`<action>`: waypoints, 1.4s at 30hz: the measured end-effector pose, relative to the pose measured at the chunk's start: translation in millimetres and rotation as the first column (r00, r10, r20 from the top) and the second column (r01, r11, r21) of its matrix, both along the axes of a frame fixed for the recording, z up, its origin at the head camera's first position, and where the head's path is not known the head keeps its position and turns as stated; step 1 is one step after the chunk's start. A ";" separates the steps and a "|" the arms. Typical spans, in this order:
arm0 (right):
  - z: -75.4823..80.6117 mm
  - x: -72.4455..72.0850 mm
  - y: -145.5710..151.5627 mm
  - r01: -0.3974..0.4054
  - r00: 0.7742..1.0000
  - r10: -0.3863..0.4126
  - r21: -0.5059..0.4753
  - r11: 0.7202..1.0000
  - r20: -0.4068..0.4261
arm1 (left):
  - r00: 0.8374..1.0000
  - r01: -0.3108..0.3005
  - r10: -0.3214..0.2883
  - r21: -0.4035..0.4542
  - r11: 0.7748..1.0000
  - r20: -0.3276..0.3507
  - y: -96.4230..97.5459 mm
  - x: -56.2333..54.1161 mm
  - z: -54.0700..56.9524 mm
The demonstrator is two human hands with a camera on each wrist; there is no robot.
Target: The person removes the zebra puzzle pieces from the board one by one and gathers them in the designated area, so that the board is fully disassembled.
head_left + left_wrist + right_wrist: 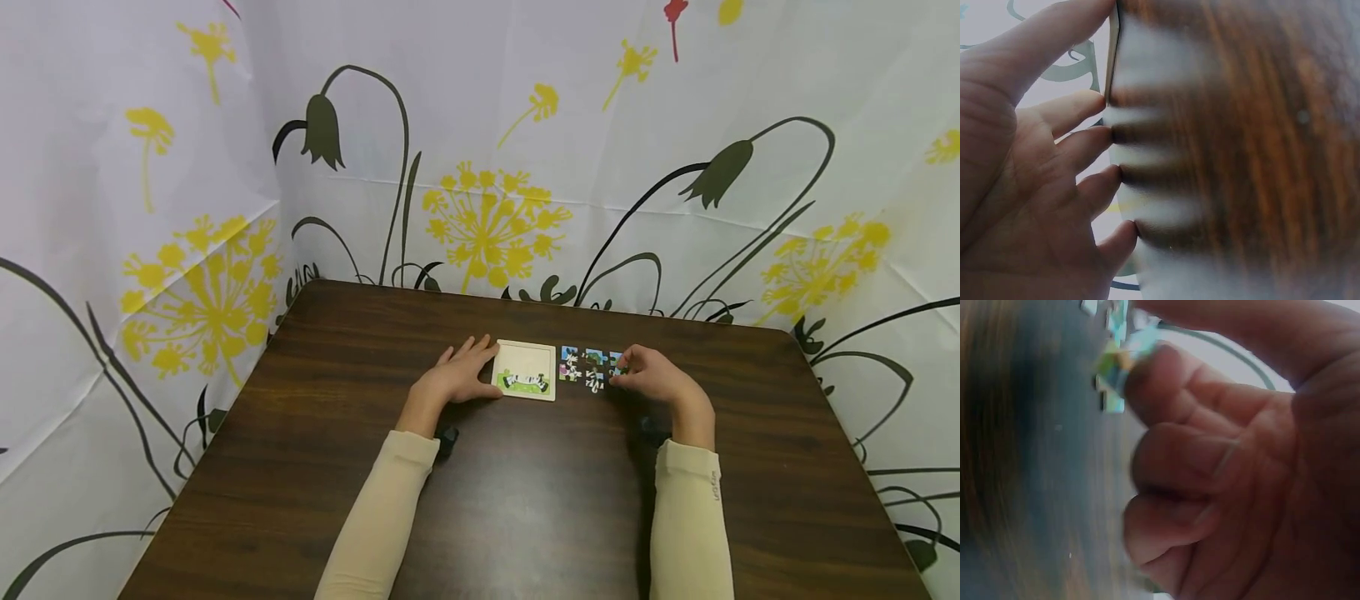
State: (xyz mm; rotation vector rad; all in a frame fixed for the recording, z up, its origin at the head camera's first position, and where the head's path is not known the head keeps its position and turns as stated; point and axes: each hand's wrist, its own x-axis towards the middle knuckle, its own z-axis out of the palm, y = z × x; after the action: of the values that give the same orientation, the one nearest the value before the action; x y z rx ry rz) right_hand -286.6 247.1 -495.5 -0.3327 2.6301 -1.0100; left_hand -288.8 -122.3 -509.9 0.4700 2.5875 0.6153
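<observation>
A shallow wooden puzzle tray [525, 358] lies on the table, with pieces along its bottom edge showing green grass and black-and-white animal parts. My left hand [457, 377] rests at its left side, fingers spread and fairly straight, thumb at the lower left corner. In the left wrist view the fingertips [1124, 240] touch the tabletop. To the right of the tray lie several loose jigsaw pieces [595, 358]. My right hand [656, 373] is at their right end, pinching a blurred colourful puzzle piece [1124, 361] between thumb and index finger, the other fingers curled.
The dark brown wooden table [517, 500] extends around the puzzle on all sides. Behind it and to the left hangs a white cloth [465, 125] printed with yellow flowers and dark stems. A dark wrist camera [447, 440] shows below the left hand.
</observation>
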 end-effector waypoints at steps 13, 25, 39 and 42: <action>2.7 4.8 8.3 0.037 0.997 -0.041 0.060 0.998 0.072 | 1.000 0.010 -0.010 -0.004 1.000 -0.001 0.7 -1.4 1.1; -6.9 5.3 11.9 0.061 0.987 -0.071 0.068 0.996 0.146 | 1.000 0.007 -0.007 -0.011 1.000 0.000 0.9 -2.7 -0.3; 5.1 9.9 20.4 0.072 0.996 -0.074 0.057 0.996 0.042 | 1.000 0.014 -0.014 -0.017 1.000 0.000 -0.2 -1.6 -1.0; 9.1 9.7 18.6 0.073 0.997 -0.071 0.060 0.996 -0.032 | 1.000 0.013 -0.013 -0.017 1.000 0.001 -0.8 -1.1 -1.1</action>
State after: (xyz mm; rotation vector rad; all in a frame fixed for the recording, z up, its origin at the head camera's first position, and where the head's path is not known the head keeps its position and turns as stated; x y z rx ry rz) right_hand -276.9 265.7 -486.5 -0.2425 2.7114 -0.9514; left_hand -289.8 -123.1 -511.0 0.4810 2.5850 0.5886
